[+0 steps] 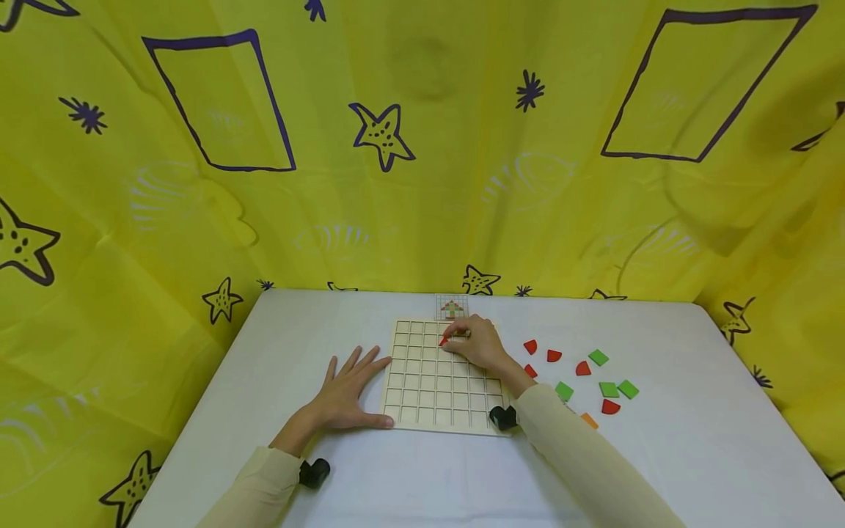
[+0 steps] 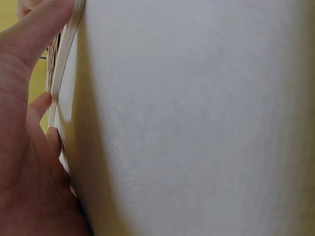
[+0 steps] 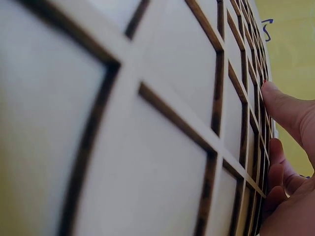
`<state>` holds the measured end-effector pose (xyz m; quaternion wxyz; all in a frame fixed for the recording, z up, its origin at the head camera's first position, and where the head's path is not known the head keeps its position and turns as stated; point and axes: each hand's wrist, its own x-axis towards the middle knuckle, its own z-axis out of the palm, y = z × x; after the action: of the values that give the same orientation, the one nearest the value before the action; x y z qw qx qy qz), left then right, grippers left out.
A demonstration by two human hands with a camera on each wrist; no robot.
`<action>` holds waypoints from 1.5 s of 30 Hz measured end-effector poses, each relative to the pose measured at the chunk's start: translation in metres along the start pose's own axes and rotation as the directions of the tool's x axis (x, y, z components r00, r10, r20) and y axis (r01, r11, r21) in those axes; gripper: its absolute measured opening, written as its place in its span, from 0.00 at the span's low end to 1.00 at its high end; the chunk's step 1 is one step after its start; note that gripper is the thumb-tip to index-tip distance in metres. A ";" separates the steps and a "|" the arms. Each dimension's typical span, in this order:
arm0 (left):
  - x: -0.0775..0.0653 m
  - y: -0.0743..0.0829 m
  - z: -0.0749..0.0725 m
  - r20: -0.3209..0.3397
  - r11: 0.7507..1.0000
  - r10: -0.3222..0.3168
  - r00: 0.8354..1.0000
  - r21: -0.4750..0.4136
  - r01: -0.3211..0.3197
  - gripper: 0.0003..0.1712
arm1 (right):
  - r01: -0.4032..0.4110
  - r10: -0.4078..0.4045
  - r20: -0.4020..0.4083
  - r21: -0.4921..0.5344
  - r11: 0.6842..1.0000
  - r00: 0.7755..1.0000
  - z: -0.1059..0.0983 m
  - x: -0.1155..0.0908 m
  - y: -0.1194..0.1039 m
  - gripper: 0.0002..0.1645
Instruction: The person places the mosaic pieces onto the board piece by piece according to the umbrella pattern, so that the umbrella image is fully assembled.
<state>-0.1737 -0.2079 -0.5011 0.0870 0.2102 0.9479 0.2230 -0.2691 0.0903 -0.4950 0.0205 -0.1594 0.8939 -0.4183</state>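
Left hand [image 1: 343,400], fingers spread wide, touching the left edge of one grid board [image 1: 428,383]. Red piece [image 1: 444,341], pinched by right hand [image 1: 480,343], at an upper cell; apparently being placed, next calling for square seating, then release.

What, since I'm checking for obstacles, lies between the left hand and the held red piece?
Only empty cells of the board lie there, in the head view.

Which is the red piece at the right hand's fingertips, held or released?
Held: in the head view, the right hand pinches the red piece over the wooden grid board. Whether it touches, I cannot tell.
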 end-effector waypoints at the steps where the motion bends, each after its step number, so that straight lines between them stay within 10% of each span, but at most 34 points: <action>1: 0.000 0.000 0.000 0.000 1.000 0.001 1.000 -0.001 -0.001 0.65 | 0.001 -0.001 -0.001 0.002 1.000 1.000 0.000 0.000 0.000 0.09; 25: -0.001 -0.002 0.003 -0.006 1.000 -0.015 1.000 -0.002 0.015 0.65 | 0.062 -0.059 0.160 -0.009 0.998 0.985 -0.018 -0.003 0.000 0.17; 45: -0.001 0.001 0.002 0.010 1.000 -0.024 1.000 0.007 0.024 0.64 | 0.138 -0.134 0.130 -0.025 0.990 0.982 -0.059 -0.027 0.000 0.21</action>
<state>-0.1723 -0.2063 -0.5023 0.0936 0.2003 0.9507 0.2174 -0.2542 0.1426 -0.4593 0.0465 -0.2471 0.8848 -0.3923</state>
